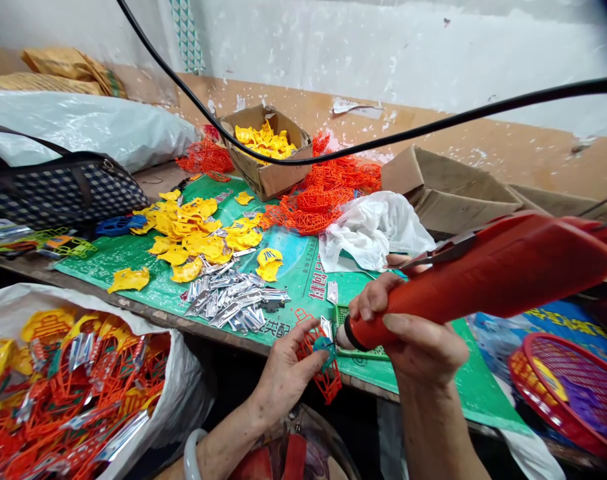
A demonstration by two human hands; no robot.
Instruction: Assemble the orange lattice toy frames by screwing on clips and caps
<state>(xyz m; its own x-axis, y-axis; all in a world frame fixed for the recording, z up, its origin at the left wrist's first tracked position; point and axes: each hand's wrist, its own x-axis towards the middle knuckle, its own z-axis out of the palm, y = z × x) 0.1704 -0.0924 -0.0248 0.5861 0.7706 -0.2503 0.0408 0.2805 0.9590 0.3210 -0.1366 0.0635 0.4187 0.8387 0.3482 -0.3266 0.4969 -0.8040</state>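
Observation:
My right hand (408, 320) is wrapped round the front of a big red power screwdriver (488, 273), its tip pointing left and down. My left hand (288, 370) pinches a small assembly at the table's front edge: an orange lattice piece (326, 380) with a teal part (325, 347) on top, right at the tool's tip. A small green tray (341, 317) lies just behind the tip on the green mat (293, 267). A white bangle (192, 453) sits on my left wrist.
Silver metal strips (231, 300) and yellow plastic pieces (193, 233) lie on the mat. Orange lattice pieces (328, 187) pile behind, beside a cardboard box (266, 150) of yellow parts. A white sack (58, 387) of assembled pieces stands at the left, a red basket (568, 387) at the right. Black cables (383, 140) hang overhead.

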